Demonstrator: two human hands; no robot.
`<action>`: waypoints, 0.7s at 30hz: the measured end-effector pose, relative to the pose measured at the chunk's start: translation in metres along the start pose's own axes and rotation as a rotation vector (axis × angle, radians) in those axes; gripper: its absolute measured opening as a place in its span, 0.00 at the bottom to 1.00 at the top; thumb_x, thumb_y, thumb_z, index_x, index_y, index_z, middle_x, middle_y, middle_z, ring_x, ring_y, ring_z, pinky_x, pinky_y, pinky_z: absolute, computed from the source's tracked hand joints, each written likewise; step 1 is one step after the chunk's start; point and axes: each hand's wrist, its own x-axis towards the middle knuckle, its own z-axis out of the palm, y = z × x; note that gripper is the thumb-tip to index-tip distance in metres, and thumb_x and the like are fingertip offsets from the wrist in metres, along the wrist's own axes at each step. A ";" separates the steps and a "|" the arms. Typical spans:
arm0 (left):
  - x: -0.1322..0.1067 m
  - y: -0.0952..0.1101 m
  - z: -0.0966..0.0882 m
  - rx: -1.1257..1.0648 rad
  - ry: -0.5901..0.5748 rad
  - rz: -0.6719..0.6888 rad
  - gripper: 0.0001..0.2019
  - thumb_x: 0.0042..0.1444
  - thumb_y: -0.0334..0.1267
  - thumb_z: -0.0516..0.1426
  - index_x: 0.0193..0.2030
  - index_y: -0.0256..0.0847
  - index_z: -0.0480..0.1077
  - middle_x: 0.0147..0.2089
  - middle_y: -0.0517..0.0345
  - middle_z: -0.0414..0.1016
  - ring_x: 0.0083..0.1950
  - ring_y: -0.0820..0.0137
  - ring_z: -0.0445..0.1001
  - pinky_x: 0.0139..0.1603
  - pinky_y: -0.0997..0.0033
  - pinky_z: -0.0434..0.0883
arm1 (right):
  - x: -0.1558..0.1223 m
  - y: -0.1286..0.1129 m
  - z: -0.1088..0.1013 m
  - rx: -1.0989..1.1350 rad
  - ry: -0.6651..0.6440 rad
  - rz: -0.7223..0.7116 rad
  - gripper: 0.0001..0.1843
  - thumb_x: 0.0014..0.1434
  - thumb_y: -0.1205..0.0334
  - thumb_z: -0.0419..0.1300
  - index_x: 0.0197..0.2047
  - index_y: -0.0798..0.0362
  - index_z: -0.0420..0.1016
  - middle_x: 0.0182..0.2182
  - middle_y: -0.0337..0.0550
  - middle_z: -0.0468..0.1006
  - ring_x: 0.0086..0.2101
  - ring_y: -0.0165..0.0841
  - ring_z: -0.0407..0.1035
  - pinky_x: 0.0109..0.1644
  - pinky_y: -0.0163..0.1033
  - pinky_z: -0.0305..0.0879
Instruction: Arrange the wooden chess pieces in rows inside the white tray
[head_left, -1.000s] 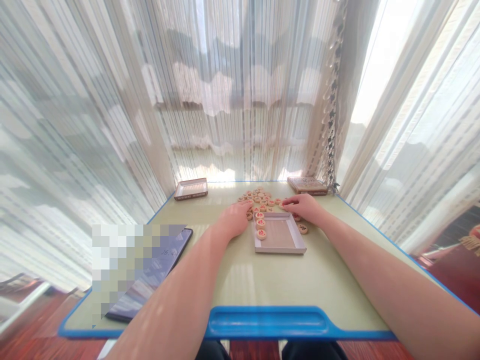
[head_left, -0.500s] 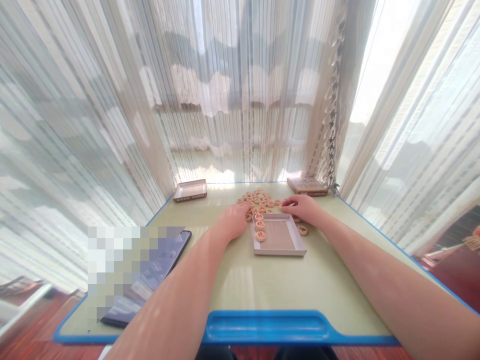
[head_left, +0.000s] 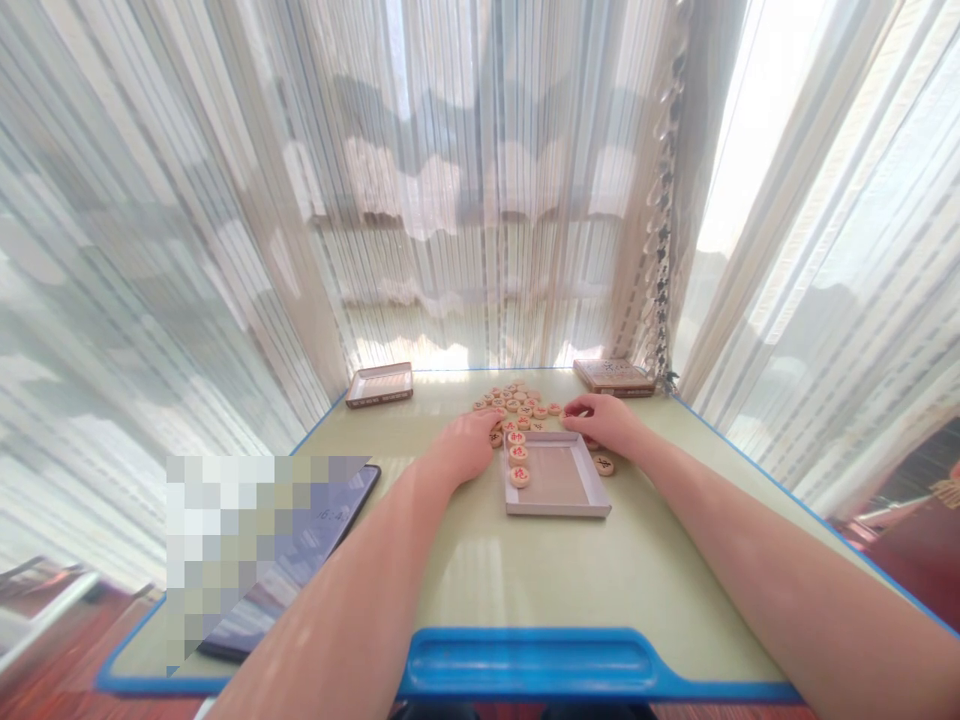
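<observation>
A shallow white box tray (head_left: 559, 513) lies on the table with three round wooden xiangqi pieces (head_left: 519, 455), marked in red, lined up along its left side. Behind it spreads a loose pile of more such pieces (head_left: 517, 396), some red and some black. My left hand (head_left: 466, 443) rests by the tray's left edge, its fingers stretched toward the pieces; nothing shows in its grasp. At the pile's right side my right hand (head_left: 607, 420) has its thumb and fingers closed around the edge of one xiangqi piece (head_left: 565, 418). A black-marked piece (head_left: 604, 466) lies against the tray's right wall.
A phone or tablet (head_left: 330, 520), partly blurred out, lies left of my forearm. An open box lid (head_left: 380, 386) stands at the back left, and a flat patterned box (head_left: 615, 377) at the back right. The blue-edged table (head_left: 487, 560) has a front trough (head_left: 532, 660); curtains (head_left: 480, 250) hang behind.
The view has tilted up slightly, so everything sits a little lower. Both hands keep almost the same places; the pieces in the tray have not moved.
</observation>
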 end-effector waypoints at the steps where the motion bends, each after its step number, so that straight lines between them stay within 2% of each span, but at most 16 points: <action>1: 0.000 0.000 0.000 0.002 0.000 0.000 0.27 0.52 0.27 0.45 0.59 0.48 0.59 0.61 0.60 0.60 0.59 0.66 0.61 0.59 0.65 0.59 | 0.000 0.000 0.000 0.003 0.003 0.006 0.16 0.46 0.52 0.60 0.37 0.53 0.76 0.26 0.40 0.76 0.22 0.28 0.68 0.28 0.32 0.63; 9: 0.000 0.000 0.000 -0.001 0.020 -0.004 0.26 0.52 0.26 0.45 0.58 0.47 0.59 0.63 0.61 0.58 0.60 0.67 0.60 0.59 0.66 0.59 | 0.001 0.000 0.000 -0.033 0.106 -0.003 0.14 0.48 0.55 0.57 0.36 0.52 0.76 0.29 0.42 0.76 0.28 0.32 0.69 0.33 0.36 0.64; 12: 0.001 0.000 0.002 0.024 0.075 -0.015 0.26 0.52 0.26 0.44 0.58 0.45 0.60 0.64 0.60 0.54 0.61 0.66 0.59 0.59 0.66 0.59 | 0.004 0.003 -0.001 -0.108 0.186 -0.063 0.14 0.50 0.58 0.54 0.38 0.52 0.76 0.34 0.44 0.77 0.34 0.35 0.70 0.40 0.39 0.64; 15: 0.002 -0.002 0.003 0.079 0.160 -0.045 0.27 0.51 0.25 0.44 0.59 0.41 0.57 0.65 0.55 0.52 0.61 0.65 0.57 0.60 0.65 0.58 | 0.009 0.010 -0.001 -0.219 0.254 -0.115 0.17 0.51 0.64 0.52 0.43 0.53 0.75 0.43 0.47 0.75 0.43 0.38 0.67 0.50 0.41 0.60; 19: 0.004 -0.010 0.003 0.150 0.252 -0.129 0.28 0.53 0.26 0.43 0.62 0.38 0.52 0.65 0.50 0.51 0.65 0.60 0.48 0.63 0.57 0.51 | 0.013 0.017 0.001 -0.309 0.190 -0.102 0.18 0.52 0.67 0.49 0.41 0.53 0.77 0.44 0.47 0.75 0.47 0.40 0.66 0.53 0.43 0.57; 21: 0.006 -0.015 0.002 0.157 0.209 -0.164 0.27 0.55 0.30 0.44 0.64 0.38 0.49 0.65 0.48 0.51 0.67 0.56 0.40 0.64 0.50 0.45 | 0.013 0.018 0.002 -0.305 0.169 -0.093 0.18 0.53 0.67 0.49 0.41 0.52 0.77 0.43 0.47 0.76 0.46 0.40 0.66 0.52 0.44 0.58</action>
